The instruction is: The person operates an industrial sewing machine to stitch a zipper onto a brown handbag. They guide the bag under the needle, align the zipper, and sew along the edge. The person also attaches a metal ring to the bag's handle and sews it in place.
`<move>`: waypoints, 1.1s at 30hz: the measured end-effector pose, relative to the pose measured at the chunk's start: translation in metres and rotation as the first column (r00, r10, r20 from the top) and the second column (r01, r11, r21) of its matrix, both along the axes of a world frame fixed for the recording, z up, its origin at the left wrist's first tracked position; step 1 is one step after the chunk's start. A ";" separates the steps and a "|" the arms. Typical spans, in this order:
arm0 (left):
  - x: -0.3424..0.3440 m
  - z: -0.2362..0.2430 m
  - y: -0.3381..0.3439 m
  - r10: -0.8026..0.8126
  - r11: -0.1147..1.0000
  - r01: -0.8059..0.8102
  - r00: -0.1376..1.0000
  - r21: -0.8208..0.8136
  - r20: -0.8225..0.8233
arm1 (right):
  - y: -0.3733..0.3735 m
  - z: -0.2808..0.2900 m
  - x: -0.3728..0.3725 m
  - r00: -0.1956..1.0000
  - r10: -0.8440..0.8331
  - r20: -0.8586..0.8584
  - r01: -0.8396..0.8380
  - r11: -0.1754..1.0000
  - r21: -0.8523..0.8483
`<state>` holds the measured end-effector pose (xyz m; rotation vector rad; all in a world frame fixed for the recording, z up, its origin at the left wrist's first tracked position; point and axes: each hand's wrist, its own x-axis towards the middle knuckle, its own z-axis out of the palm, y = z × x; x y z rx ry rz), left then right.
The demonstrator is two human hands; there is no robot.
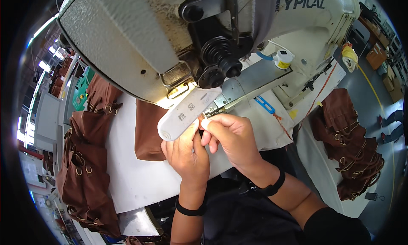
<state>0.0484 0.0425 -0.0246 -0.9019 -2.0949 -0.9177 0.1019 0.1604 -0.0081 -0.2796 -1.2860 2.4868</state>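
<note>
Both hands meet beneath the head of a sewing machine, just in front of its narrow metal arm. My left hand is closed at the right edge of a brown leather piece, its thumb up beside a small brown edge near the needle area. Close against it, my right hand pinches with thumb and forefinger; what lies in the pinch is too small to make out. A pale, rounded flat plate slants above my left fingers and hides part of the leather and the needle.
Brown leather bags with metal rings are heaped at left; more bags hang at right. On the white tabletop lies a blue-handled tool. A small white bottle stands on the machine bed. Another person's legs show far right.
</note>
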 end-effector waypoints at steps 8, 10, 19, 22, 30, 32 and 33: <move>0.000 0.001 0.004 0.006 1.000 -0.006 1.000 0.014 0.023 | -0.001 -0.002 -0.005 0.999 -0.022 -0.031 0.021 0.999 -0.041; -0.001 0.000 0.004 0.001 1.000 -0.001 1.000 0.018 0.020 | -0.001 -0.002 -0.005 0.999 -0.028 -0.023 0.028 0.999 -0.027; -0.001 0.000 0.004 0.009 1.000 -0.010 0.999 0.024 0.031 | -0.001 0.002 -0.005 0.999 -0.036 -0.002 0.036 0.999 -0.004; -0.001 0.001 0.006 0.019 0.999 -0.020 0.999 0.030 0.042 | -0.001 0.004 -0.006 0.999 -0.040 0.006 0.040 0.999 -0.001; -0.004 0.001 0.007 0.024 0.998 -0.025 0.999 0.050 0.030 | -0.003 0.008 -0.007 0.997 -0.061 0.040 0.058 0.996 0.061; -0.005 0.001 0.008 0.023 0.998 -0.024 0.999 0.059 0.030 | -0.004 0.007 -0.009 0.996 -0.076 0.041 0.073 0.995 0.068; -0.005 0.000 0.008 0.020 0.998 -0.021 0.999 0.064 0.026 | -0.004 0.006 -0.010 0.996 -0.083 0.042 0.080 0.994 0.071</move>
